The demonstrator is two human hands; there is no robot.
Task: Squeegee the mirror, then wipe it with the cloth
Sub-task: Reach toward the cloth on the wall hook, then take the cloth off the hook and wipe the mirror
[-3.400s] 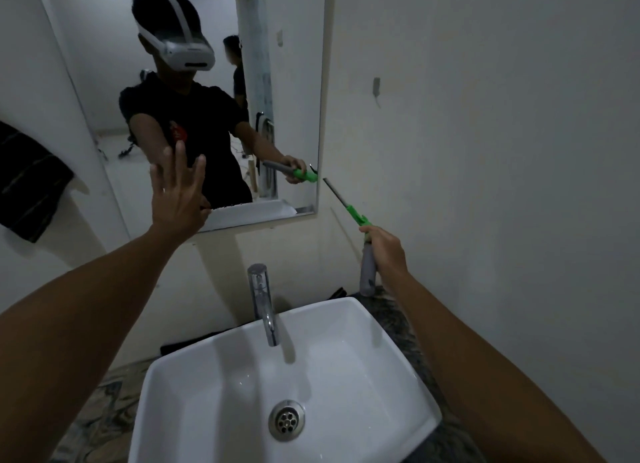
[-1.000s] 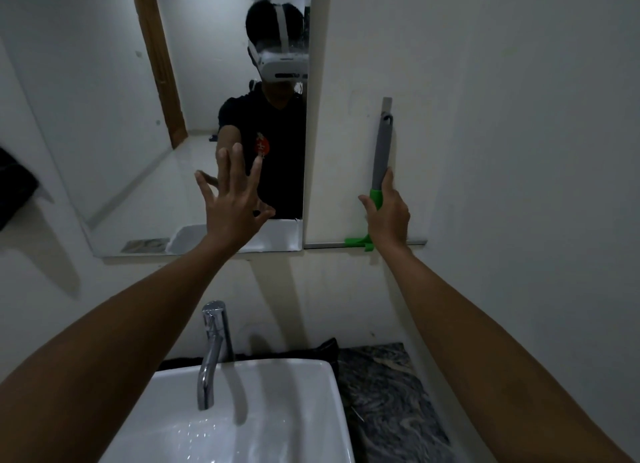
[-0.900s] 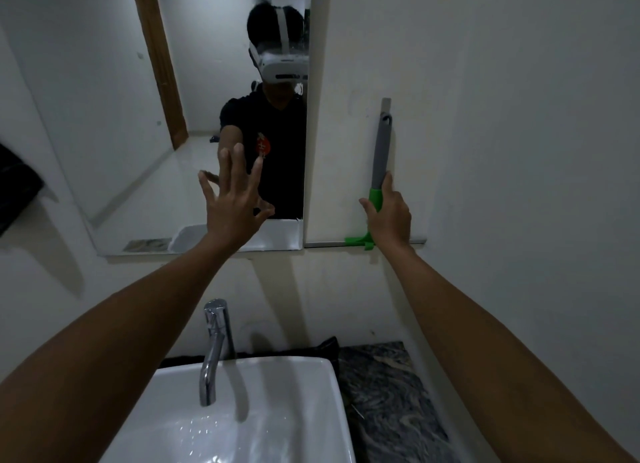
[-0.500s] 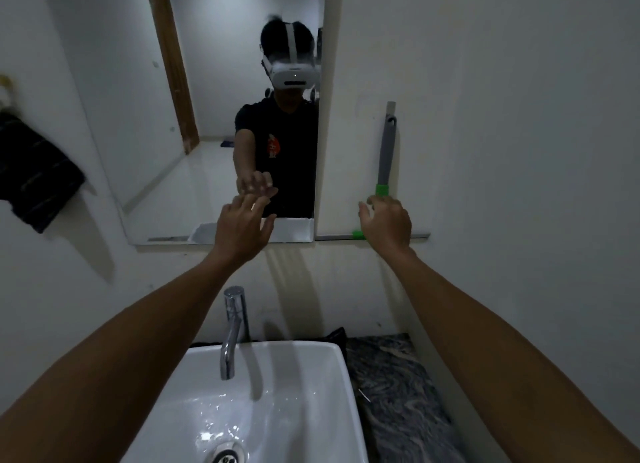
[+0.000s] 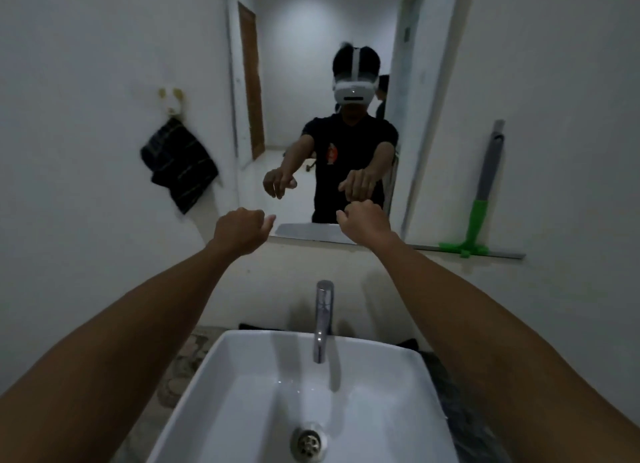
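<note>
The wall mirror (image 5: 294, 81) hangs above the sink and shows a person with both arms held out. A squeegee (image 5: 479, 199) with a grey handle and green head stands upright against the wall, right of the mirror, its blade resting on a narrow ledge (image 5: 502, 253). A dark striped cloth (image 5: 178, 166) hangs from a wall hook left of the mirror. My left hand (image 5: 240, 228) is in a loose fist near the mirror's lower left corner, holding nothing. My right hand (image 5: 363, 221) is curled shut in front of the mirror's lower edge, well left of the squeegee.
A white rectangular basin (image 5: 301, 403) with a chrome tap (image 5: 323, 318) sits directly below my arms on a patterned stone counter (image 5: 180, 365). A drain (image 5: 308, 443) lies at the basin's bottom. White walls close in on both sides.
My right hand let go of the squeegee, which stays propped on the ledge, and moved left to the mirror. My left hand dropped from the glass and curled shut. The view swung left.
</note>
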